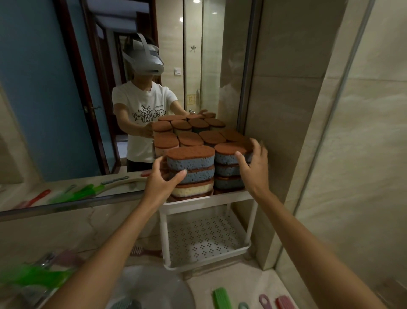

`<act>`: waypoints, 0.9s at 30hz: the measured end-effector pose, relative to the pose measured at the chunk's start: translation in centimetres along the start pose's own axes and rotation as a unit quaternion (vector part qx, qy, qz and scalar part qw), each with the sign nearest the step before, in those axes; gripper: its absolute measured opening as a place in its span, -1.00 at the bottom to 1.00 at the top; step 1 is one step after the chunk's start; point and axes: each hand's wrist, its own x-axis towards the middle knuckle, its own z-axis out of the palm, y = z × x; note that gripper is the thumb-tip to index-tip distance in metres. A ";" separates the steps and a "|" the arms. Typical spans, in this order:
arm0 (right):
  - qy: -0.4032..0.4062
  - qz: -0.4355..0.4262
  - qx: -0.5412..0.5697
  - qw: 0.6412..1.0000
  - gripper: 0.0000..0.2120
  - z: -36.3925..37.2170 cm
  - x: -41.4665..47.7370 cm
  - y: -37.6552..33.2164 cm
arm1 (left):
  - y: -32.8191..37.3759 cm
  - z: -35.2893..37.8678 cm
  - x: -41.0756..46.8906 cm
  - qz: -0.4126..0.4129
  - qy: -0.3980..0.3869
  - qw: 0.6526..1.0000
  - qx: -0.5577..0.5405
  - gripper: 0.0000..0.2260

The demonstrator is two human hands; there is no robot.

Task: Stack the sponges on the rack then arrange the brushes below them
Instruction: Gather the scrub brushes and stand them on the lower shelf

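Dim and warm throughout, with a yellowish cast. Lit from above by small ceiling lamps [196, 1], seen as bright glare spots in the mirror [44, 99]. Darker under the sponges [190, 158], toward the back of the rack [204, 268]. Heavily motion-blurred at lower left, smearing the green brush [33, 278]. Bowed by the wide lens along the glass frame [343, 88] at right. Slightly soft everywhere.
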 end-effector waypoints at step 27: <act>-0.316 0.233 -0.286 0.874 -0.56 5.9 -31.0 13.6 | -17.8 -1.1 -25.7 -0.360 -0.077 0.908 0.197 -0.85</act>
